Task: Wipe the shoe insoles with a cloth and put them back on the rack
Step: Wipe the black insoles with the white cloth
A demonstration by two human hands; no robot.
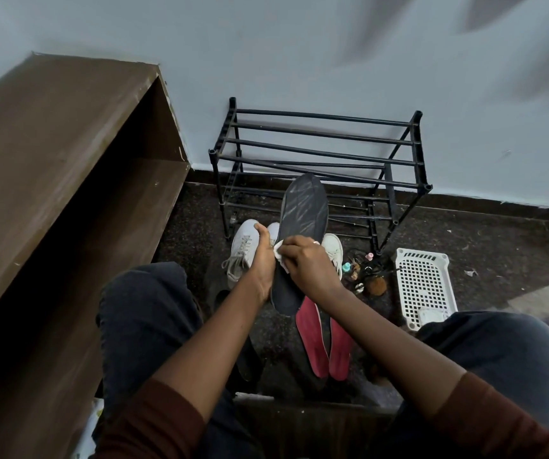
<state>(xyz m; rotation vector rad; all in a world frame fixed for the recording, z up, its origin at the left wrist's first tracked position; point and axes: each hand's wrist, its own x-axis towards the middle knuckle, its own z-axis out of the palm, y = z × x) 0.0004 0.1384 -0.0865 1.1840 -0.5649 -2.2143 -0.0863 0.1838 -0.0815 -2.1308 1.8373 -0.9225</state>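
Left hand (261,260) wraps the left edge of the dark grey insole (304,207) around mid-length, thumb up, fingers curled round it. The insole is held in the air, toe end pointing up and away toward the rack (319,140), heel end down between the knees. Its upper face shows pale streaks.

Right hand (303,260) pinches a small white cloth (279,255) and presses it onto the insole face just beside the left hand. The hands are close together, both clamped, one on the insole and one on the cloth.

Black tube rack stands at the far edge of the floor (485,246), against the wall. Two white sneakers (243,246) sit on the floor just in front of the rack, partly hidden behind the hands and insole. Two red insoles (313,339) lie side by side on the floor under the held one, touching along their length.

White perforated basket (424,286) is on the floor at the right, near the right knee; something white lies in its near end, can't tell what. Small clutter (357,271) sits between the sneakers and the basket, too small to identify. Brown open shelf unit (67,160) runs along the left edge of the floor
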